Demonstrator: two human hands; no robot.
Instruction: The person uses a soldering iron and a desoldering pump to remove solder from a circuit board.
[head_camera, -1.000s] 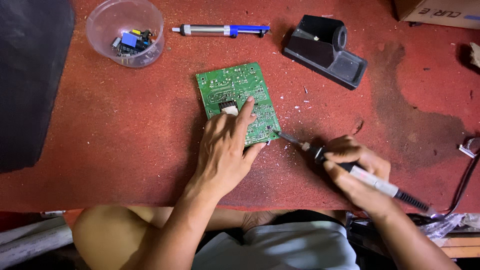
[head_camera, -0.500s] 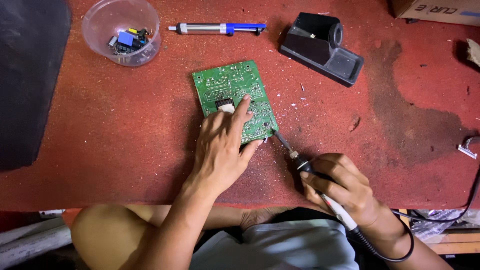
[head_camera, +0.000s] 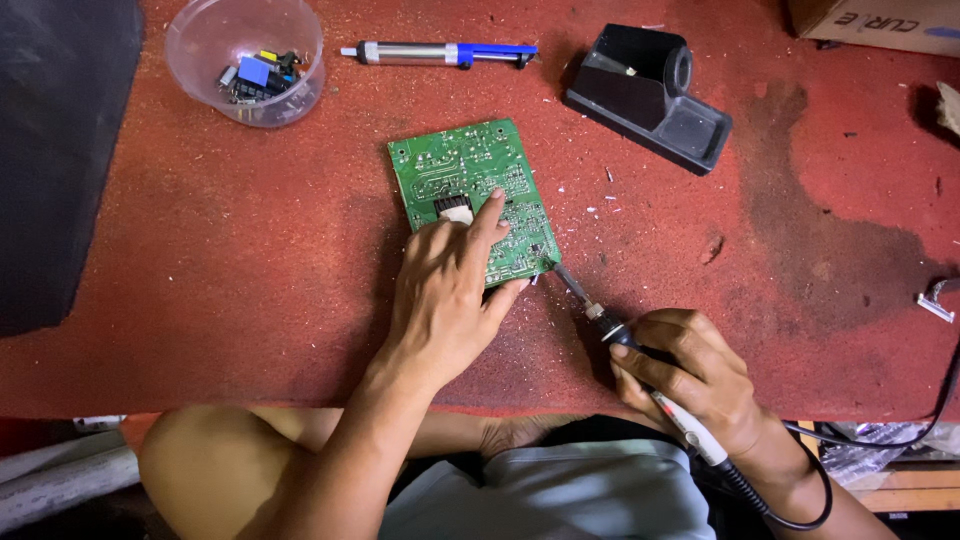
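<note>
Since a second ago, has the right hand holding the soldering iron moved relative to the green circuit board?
Yes. The right hand has swung its wrist down toward the table edge, and the soldering iron tip now sits at the green circuit board's near-right corner.

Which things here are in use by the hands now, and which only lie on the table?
In use: green circuit board under left hand; soldering iron in right hand.

Lying about: plastic bowl of parts, desoldering pump, black stand, cardboard box.
</note>
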